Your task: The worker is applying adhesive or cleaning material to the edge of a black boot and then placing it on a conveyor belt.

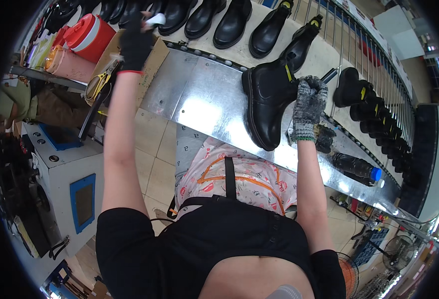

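My left hand, in a black glove with bare fingertips, is reached out over an open cardboard box at the far left. Its fingers are closed around a small white object whose kind I cannot make out. My right hand, in a grey knit glove, is closed on the top of a black ankle boot. That boot is tilted, toe toward me, over the metal work surface. A dark rod sticks out past the right glove; whether the hand grips it is hidden.
More black boots line a moving-belt-like strip beyond the metal edge, others continue at right. A red-and-white jug, yellow-handled scissors and the cardboard box stand left. A dark bottle with a blue cap lies right.
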The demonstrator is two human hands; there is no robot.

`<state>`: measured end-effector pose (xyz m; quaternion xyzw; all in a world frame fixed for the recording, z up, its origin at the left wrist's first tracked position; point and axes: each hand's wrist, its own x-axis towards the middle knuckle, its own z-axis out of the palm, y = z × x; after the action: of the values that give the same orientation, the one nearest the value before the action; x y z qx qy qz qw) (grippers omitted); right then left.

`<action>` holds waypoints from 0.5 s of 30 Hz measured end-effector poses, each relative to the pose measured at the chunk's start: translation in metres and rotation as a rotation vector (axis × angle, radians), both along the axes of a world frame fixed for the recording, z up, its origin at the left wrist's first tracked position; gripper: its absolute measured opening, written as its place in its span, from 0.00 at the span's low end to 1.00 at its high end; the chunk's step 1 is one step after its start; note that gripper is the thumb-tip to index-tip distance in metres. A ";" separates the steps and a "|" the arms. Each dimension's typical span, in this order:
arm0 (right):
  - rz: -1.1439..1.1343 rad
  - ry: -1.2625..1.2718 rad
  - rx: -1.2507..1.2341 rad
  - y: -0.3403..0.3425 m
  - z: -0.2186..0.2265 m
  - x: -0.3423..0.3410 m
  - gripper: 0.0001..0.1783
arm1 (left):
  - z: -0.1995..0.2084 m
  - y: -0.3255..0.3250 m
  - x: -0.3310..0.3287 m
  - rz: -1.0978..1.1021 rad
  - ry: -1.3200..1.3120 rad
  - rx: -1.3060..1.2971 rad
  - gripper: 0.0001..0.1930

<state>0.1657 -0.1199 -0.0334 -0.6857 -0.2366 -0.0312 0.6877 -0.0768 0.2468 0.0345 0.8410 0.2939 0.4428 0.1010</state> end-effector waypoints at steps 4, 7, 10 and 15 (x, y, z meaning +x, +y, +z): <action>0.034 0.005 0.049 0.006 0.003 -0.012 0.13 | -0.078 -0.061 0.057 -0.180 -0.093 -0.194 0.07; -0.002 -0.255 -0.224 0.006 0.010 -0.019 0.15 | -0.137 -0.110 0.092 -0.241 -0.124 -0.500 0.05; -0.067 -0.235 -0.306 0.004 0.015 -0.016 0.13 | -0.137 -0.154 0.113 -0.407 -0.203 -0.731 0.08; -0.093 -0.109 -0.199 0.002 0.001 0.002 0.11 | -0.133 -0.169 0.117 -0.530 -0.223 -0.691 0.07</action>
<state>0.1672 -0.1177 -0.0323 -0.7582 -0.2433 -0.0766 0.6000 0.0403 0.0781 -0.0983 0.7515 0.1861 0.3655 0.5168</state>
